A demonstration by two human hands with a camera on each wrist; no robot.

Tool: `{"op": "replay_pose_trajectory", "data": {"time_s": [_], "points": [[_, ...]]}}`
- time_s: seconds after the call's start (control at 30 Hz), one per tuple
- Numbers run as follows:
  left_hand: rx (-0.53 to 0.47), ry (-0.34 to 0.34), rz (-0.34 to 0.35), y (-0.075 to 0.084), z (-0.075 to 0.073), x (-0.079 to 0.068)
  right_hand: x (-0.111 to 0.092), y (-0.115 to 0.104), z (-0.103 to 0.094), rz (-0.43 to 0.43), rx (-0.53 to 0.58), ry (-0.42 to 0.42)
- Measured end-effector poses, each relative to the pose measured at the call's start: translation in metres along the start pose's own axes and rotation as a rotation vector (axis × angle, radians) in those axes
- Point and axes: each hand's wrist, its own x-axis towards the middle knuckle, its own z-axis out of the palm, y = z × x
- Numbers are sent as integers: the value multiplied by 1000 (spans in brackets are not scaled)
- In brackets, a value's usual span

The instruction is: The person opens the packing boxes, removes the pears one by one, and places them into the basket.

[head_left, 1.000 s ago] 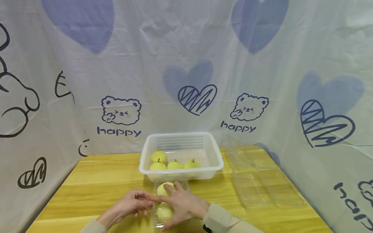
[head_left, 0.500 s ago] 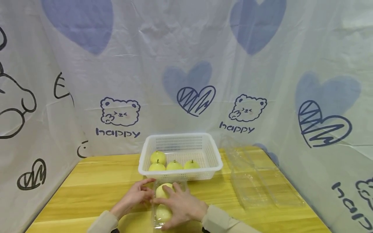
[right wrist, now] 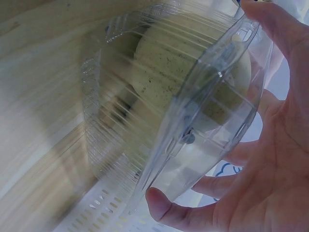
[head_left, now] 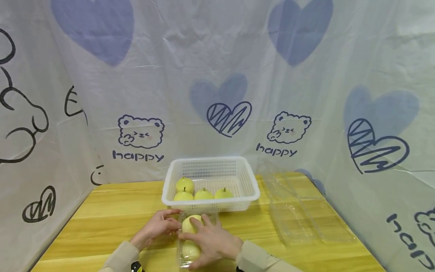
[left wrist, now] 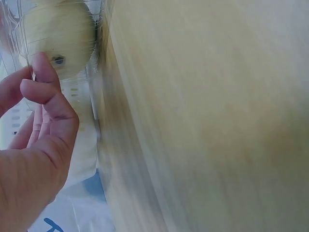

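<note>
A clear plastic clamshell box (head_left: 213,217) lies on the table in front of the basket, with two pale yellow pears (head_left: 191,251) seen inside it. My left hand (head_left: 157,229) pinches the box's left edge between thumb and fingertips; the left wrist view shows the fingertips at the rim beside a pear (left wrist: 72,36). Spread wide over the lid, my right hand (head_left: 217,241) presses on the box from above. In the right wrist view its splayed fingers touch the lid's edges (right wrist: 178,140), and a speckled pear (right wrist: 166,65) shows through the ribbed wall.
A white perforated basket (head_left: 253,192) stands behind the box, holding several yellow pears (head_left: 223,193). More clear plastic boxes (head_left: 295,219) lie at the right of the wooden table (head_left: 102,215). A printed cloth (head_left: 183,87) hangs around the back and sides.
My left hand has moved up and right to the far part of the box's left edge, its fingers now at the rim. The right hand has stayed spread over the lid.
</note>
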Motion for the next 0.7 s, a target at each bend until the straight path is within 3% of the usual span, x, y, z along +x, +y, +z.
{"op": "replay_pose_trajectory", "data": {"time_s": [0.4, 0.7], "points": [[15, 3, -15, 3, 0, 2, 1, 1, 2, -8, 3, 15], [-25, -52, -1, 4, 2, 4, 1, 2, 3, -4, 7, 15]]}}
